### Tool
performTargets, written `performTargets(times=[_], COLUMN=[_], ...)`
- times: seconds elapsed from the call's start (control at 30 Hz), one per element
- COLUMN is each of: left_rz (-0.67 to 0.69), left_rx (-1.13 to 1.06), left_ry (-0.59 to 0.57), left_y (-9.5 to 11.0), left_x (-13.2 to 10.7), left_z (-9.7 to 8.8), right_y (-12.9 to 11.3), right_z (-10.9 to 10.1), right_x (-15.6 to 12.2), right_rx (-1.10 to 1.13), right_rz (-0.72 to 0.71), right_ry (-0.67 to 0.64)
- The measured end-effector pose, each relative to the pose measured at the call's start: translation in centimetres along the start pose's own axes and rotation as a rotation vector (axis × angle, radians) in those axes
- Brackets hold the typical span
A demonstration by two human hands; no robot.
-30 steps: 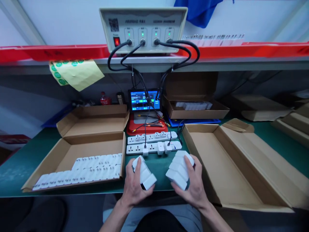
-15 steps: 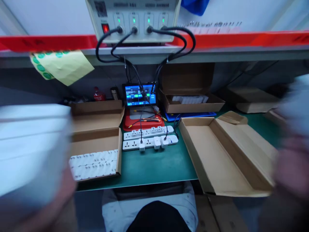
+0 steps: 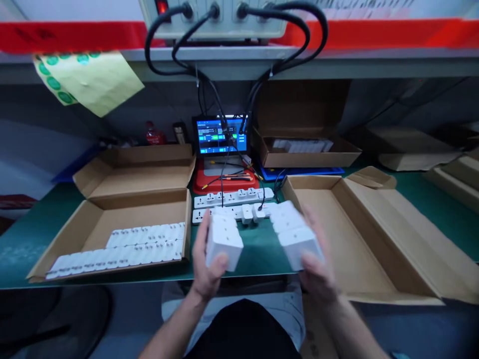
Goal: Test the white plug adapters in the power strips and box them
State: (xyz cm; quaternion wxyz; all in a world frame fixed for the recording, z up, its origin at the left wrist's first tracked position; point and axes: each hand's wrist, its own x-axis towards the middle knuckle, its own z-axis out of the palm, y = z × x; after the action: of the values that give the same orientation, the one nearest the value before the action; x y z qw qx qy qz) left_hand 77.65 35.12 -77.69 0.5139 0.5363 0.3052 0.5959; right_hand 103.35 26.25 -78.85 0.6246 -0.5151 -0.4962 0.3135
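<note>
In front of my body, my left hand (image 3: pixel 208 269) is closed around a short row of white plug-in chargers (image 3: pixel 225 240). My right hand (image 3: pixel 318 269) grips a similar row of white chargers (image 3: pixel 294 232), its edges blurred by motion. A gap separates the two rows, which are held over the front of the table. Behind them lie two white power strips (image 3: pixel 229 199), the nearer one partly hidden by my left hand's row, with several white chargers plugged in. To the left, an open cardboard box (image 3: pixel 123 217) holds two rows of white chargers with their pins up.
An open cardboard box (image 3: pixel 359 244) stands on the right. Behind the strips are a red tray (image 3: pixel 209 184) with test leads and a lit screen (image 3: pixel 220 135). Another box (image 3: pixel 310 158) with white pieces stands at the back. Black cables (image 3: pixel 310 35) hang from the shelf above.
Both hands have come in from the far left and right sides to the middle, each with white chargers. The view has tipped downward, showing more of the left box.
</note>
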Motion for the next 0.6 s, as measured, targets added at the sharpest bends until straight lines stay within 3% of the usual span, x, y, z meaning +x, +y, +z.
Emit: performTargets(times=[0.1, 0.2, 0.27, 0.4, 0.53, 0.6], left_rz=[-0.128, -0.099, -0.015, 0.199, 0.407, 0.410], left_rx=[-0.233, -0.286, -0.212, 0.162, 0.498, 0.625], left_ry=[-0.068, -0.133, -0.206, -0.331, -0.460, -0.477], left_y=[-1.6, -3.0, -3.9, -6.1, -8.2, -8.9], left_x=[-3.3, -5.2, -5.5, -5.2, -4.8, -4.7], left_z=[3.7, 5.1, 4.4, 1.2, -1.7, -2.1], right_y=[0.2, 1.2, 1.8, 2.8, 3.4, 3.6], right_z=[5.1, 7.3, 6.9, 4.3, 2.9, 2.9], right_x=[-1.2, -1.9, -2.1, -2.1, -1.8, -1.7], right_rx=[0.314, 0.411, 0.440, 0.329, 0.142, 0.135], right_rz=[0.063, 0.101, 0.118, 0.121, 0.049, 0.046], right_ry=[-0.004, -0.115, -0.206, -0.363, -0.416, -0.432])
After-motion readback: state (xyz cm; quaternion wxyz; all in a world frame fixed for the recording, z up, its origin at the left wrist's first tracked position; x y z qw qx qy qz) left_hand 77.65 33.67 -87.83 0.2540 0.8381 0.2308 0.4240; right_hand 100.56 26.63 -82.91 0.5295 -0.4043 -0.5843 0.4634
